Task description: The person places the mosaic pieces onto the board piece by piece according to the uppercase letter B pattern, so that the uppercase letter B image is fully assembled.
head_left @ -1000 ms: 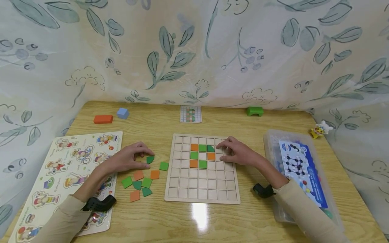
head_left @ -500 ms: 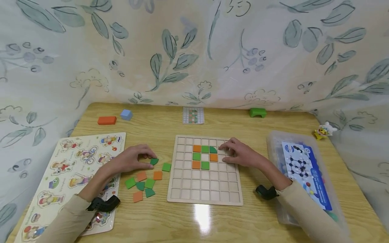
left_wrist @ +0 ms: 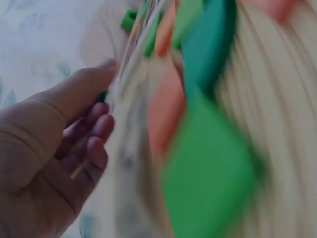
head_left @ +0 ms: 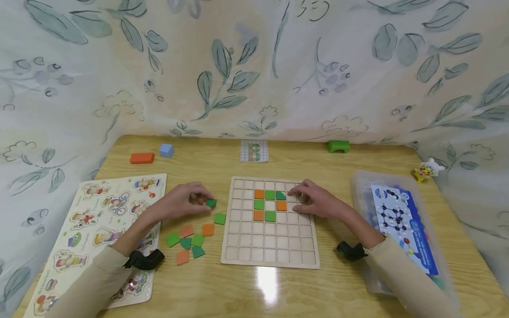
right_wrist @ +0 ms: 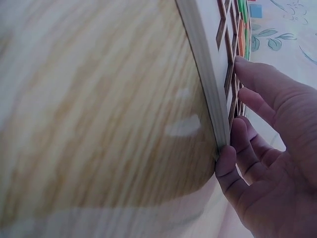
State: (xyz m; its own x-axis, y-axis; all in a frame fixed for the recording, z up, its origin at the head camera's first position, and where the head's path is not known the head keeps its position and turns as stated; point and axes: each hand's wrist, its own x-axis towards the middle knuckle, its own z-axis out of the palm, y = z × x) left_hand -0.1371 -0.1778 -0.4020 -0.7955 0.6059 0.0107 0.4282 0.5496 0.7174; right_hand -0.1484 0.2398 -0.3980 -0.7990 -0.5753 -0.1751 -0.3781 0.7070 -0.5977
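My left hand pinches a dark green quarter-circle tile left of the wooden grid board. In the left wrist view the fingers hide most of that tile. My right hand rests at the board's right side, thumb and fingertips on the grid; the right wrist view shows one finger against the board's edge. Orange, green and dark green tiles, such as the orange square, sit in its upper-middle cells around a bare cell. Loose tiles, among them a green square, lie between left hand and board.
A small printed pattern card lies behind the board. A picture puzzle board is under the left forearm. At right stands a clear plastic box. Along the back are a red block, a blue block and a green arch.
My left hand has moved right and slightly up toward the board with the dark green tile. My right hand has stayed at the board. The head view has shifted slightly.
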